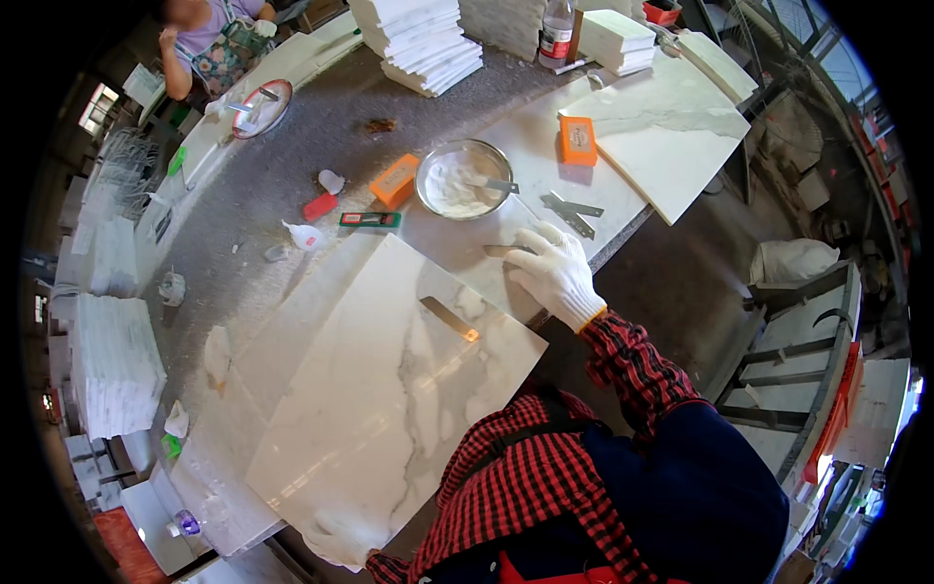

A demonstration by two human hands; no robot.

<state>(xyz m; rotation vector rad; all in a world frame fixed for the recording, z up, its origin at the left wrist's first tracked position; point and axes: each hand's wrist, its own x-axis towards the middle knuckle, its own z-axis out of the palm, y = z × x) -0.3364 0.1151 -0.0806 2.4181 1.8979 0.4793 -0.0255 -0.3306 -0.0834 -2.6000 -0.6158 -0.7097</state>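
Observation:
A polished white marble slab (pixel 341 409) with grey veins lies in front of me, its right corner past the table edge. At its near edge, my left hand (pixel 341 541) in a white glove grips the slab; some fingers blend into the pale stone. My right hand (pixel 556 273), also gloved, is closed around the end of a thin metal scraper blade (pixel 501 250) above the slab's far right side. Another flat metal blade (pixel 448 318) rests on the slab. Beyond the right hand, a steel bowl (pixel 428 185) holds white powder or paste and a scraper (pixel 496 184).
Loose metal strips (pixel 574 214) lie right of the bowl, between two orange boxes (pixel 578 141) (pixel 394 181). A green-and-red box cutter (pixel 370 220) sits beyond the slab. Stacked tiles (pixel 418 44) and a bottle (pixel 556 34) stand at the back. Another person (pixel 219 44) is far left.

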